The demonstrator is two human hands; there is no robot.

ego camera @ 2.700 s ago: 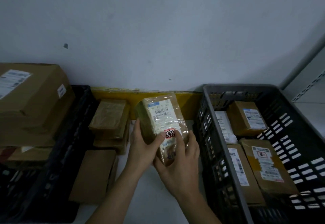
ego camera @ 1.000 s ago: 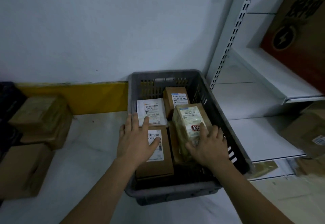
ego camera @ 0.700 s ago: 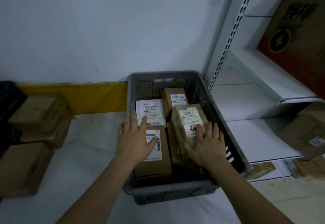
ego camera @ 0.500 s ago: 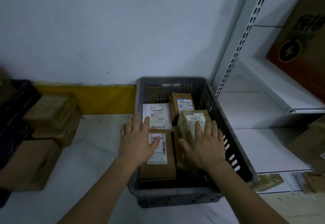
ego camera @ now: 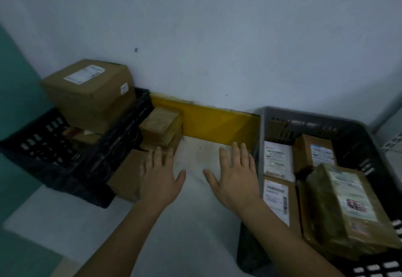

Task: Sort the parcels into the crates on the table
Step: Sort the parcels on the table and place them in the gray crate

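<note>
Both my hands hover empty over the white table, fingers spread. My left hand (ego camera: 159,177) is over the near edge of a flat brown parcel (ego camera: 127,174) lying beside the black crate (ego camera: 71,152). My right hand (ego camera: 236,173) is just left of the grey crate (ego camera: 261,133). The plastic-wrapped parcel with a red mark (ego camera: 345,205) lies in the grey crate on top of other brown parcels. Two stacked taped parcels (ego camera: 162,127) stand on the table against the yellow strip.
A large cardboard box (ego camera: 91,91) sits on top of the black crate at the left. The yellow strip (ego camera: 213,124) runs along the foot of the white wall. Bare white table (ego camera: 195,159) shows between the two crates. A teal surface borders the left.
My right hand has let go of the wrapped parcel, which now lies in the grey crate. Both hands have moved left out of the crate, and the view has swung left.
</note>
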